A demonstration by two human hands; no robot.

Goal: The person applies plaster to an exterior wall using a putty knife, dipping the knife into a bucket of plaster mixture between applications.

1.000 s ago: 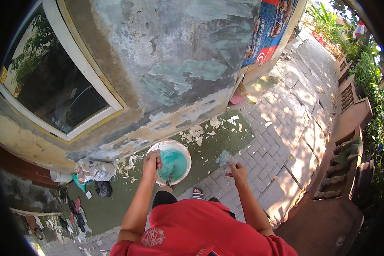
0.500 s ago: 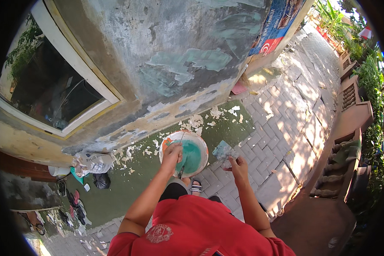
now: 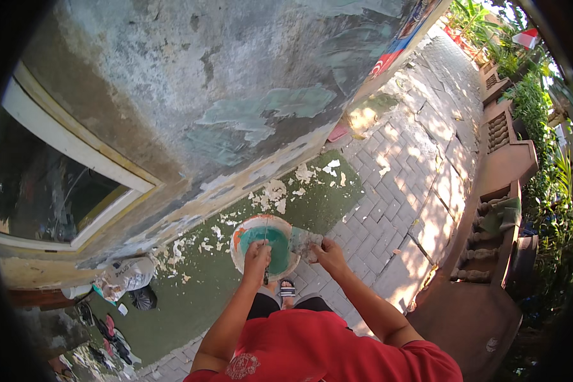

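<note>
My left hand (image 3: 256,258) is closed round the dark handle of a putty knife (image 3: 266,278), whose thin blade shows edge-on above the fist. In my right hand (image 3: 330,256) is a flat, greyish scraper plate (image 3: 303,243) smeared with teal filler, pinched at its right edge. Below both hands is a round white bucket (image 3: 237,240) with orange stains on its rim. Teal paste (image 3: 277,244) covers its inside. The plate overlaps the bucket's right rim in view; whether it touches is unclear.
A wall (image 3: 165,70) with patches of teal filler rises ahead, beside a white-framed window (image 3: 118,216). Paint flakes (image 3: 274,191) litter the green ground covering (image 3: 197,280). A white sack (image 3: 127,277) and black bag (image 3: 144,298) lie left. Paving and a low balustrade (image 3: 484,254) run right.
My right hand has brought the scraper plate left, close to the left hand and over the bucket's right rim. The left hand keeps the putty knife. The whole view has shifted.
</note>
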